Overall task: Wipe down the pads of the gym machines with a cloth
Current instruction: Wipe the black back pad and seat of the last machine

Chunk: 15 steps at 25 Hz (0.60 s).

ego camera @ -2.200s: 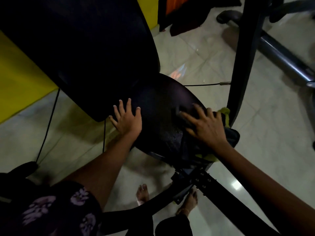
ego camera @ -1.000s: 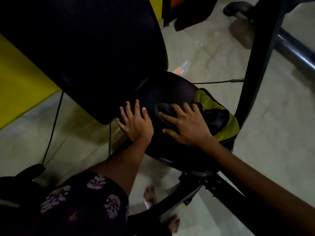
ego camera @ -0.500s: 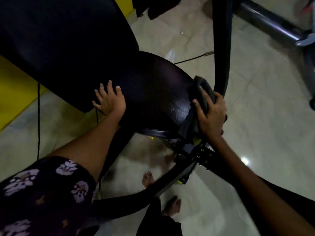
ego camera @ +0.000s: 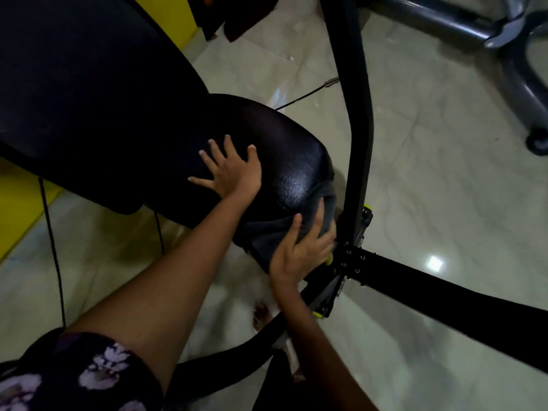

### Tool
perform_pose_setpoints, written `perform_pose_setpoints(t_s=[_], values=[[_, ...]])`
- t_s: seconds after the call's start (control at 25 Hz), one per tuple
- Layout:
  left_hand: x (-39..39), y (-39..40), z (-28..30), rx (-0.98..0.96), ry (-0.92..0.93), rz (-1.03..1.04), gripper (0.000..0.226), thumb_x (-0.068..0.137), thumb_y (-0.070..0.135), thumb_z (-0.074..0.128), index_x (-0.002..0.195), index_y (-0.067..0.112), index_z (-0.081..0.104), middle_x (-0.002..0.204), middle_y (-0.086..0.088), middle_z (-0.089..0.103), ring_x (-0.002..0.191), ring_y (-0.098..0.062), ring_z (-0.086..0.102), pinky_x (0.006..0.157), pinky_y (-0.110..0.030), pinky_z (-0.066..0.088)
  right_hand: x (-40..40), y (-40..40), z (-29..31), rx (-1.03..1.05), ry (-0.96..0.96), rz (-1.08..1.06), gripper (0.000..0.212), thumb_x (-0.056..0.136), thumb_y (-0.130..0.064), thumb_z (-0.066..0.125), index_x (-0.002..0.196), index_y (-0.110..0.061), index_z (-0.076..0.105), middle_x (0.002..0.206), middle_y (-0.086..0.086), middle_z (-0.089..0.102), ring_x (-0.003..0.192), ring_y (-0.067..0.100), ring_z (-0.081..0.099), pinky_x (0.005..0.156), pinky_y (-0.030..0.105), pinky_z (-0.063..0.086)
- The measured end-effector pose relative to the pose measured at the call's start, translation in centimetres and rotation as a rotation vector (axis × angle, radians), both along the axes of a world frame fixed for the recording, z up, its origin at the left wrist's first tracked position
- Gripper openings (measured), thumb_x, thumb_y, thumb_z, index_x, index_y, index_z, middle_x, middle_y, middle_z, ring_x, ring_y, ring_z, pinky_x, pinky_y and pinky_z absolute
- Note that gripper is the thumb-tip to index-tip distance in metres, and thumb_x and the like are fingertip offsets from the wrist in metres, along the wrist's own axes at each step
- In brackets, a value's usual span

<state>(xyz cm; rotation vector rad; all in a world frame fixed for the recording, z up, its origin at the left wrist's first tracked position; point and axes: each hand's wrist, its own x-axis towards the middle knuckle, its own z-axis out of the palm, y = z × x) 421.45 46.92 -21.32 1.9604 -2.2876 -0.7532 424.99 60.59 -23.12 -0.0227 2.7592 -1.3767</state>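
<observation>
The person wore a short dark sleeve with pale lilac flower print on the left arm, the right arm had no sleeve, and both feet were bare.

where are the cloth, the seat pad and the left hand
cloth (ego camera: 267,232), head view, on the dark fold beside the right hand's thumb
seat pad (ego camera: 293,176), head view, on its shiny front top
left hand (ego camera: 234,173), head view, on the back of the hand

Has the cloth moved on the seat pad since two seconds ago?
Yes. The cloth has slid from the seat pad top down over its front edge, under the right hand, beside the black frame post.
</observation>
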Motion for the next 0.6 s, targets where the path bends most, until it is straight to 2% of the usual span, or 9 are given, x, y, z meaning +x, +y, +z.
perform_pose_setpoints(t_s=[0.12, 0.2, 0.28, 0.36, 0.44, 0.52, 0.6], values=[[-0.3, 0.5, -0.6, -0.058, -0.053, -0.022, 0.066, 0.094, 0.059, 0.03, 0.15, 0.027, 0.019, 0.159, -0.002, 0.007, 0.146, -0.025, -0.003, 0.106, -0.066, -0.008, -7.6, 1.9, 0.6, -0.044, -0.121, 0.247, 0.052, 0.086, -0.048, 0.046, 0.134, -0.031, 0.051, 0.133, 0.01, 0.049, 0.122, 0.03, 0.045, 0.103, 0.045, 0.034], [-0.3, 0.6, -0.7, -0.096, -0.046, -0.009, 0.069, 0.091, 0.063, 0.031, 0.149, 0.026, 0.022, 0.159, -0.003, 0.011, 0.146, -0.025, 0.0, 0.107, -0.066, -0.007, -12.9, 1.2, 1.0, 0.024, -0.133, 0.445, 0.045, 0.091, -0.04, 0.052, 0.135, -0.035, 0.048, 0.133, 0.008, 0.048, 0.125, 0.028, 0.044, 0.104, 0.048, 0.034], [-0.5, 0.8, -0.9, -0.115, -0.042, 0.009, 0.069, 0.091, 0.063, 0.033, 0.148, 0.026, 0.025, 0.158, -0.004, 0.014, 0.146, -0.025, 0.003, 0.108, -0.066, -0.005, -15.9, -0.4, 1.5, 0.129, -0.133, 0.548, 0.042, 0.094, -0.037, 0.052, 0.136, -0.038, 0.047, 0.136, 0.008, 0.046, 0.125, 0.03, 0.043, 0.104, 0.047, 0.032], [-0.5, 1.0, -0.8, -0.12, -0.037, 0.023, 0.068, 0.091, 0.061, 0.035, 0.148, 0.026, 0.026, 0.158, -0.003, 0.015, 0.146, -0.025, 0.004, 0.109, -0.065, -0.005, -15.6, -0.2, 1.8, 0.178, -0.067, 0.636, 0.044, 0.092, -0.044, 0.05, 0.136, -0.04, 0.045, 0.138, 0.008, 0.044, 0.123, 0.032, 0.042, 0.103, 0.045, 0.033], [-0.5, 1.2, -0.6, -0.117, -0.034, 0.029, 0.067, 0.091, 0.06, 0.036, 0.148, 0.026, 0.026, 0.158, -0.003, 0.015, 0.146, -0.025, 0.004, 0.11, -0.064, -0.005, -13.9, 2.0, 1.9, 0.126, 0.034, 0.726, 0.05, 0.085, -0.05, 0.046, 0.134, -0.041, 0.043, 0.137, 0.009, 0.047, 0.118, 0.034, 0.046, 0.099, 0.045, 0.037], [-0.6, 1.2, -0.5, -0.11, -0.053, 0.025, 0.066, 0.092, 0.06, 0.034, 0.149, 0.027, 0.023, 0.158, -0.003, 0.013, 0.146, -0.024, 0.002, 0.111, -0.064, -0.005, -12.9, 3.5, 2.0, 0.11, 0.078, 0.775, 0.051, 0.083, -0.047, 0.043, 0.133, -0.038, 0.045, 0.135, 0.008, 0.049, 0.109, 0.035, 0.05, 0.093, 0.045, 0.041], [-0.6, 1.2, -0.5, -0.101, -0.082, 0.014, 0.067, 0.092, 0.06, 0.031, 0.15, 0.028, 0.019, 0.159, -0.002, 0.01, 0.146, -0.024, -0.001, 0.11, -0.063, -0.006, -13.9, 2.5, 2.2, 0.188, 0.109, 0.803, 0.049, 0.083, -0.044, 0.042, 0.131, -0.037, 0.05, 0.134, 0.008, 0.05, 0.103, 0.035, 0.049, 0.088, 0.04, 0.036]])
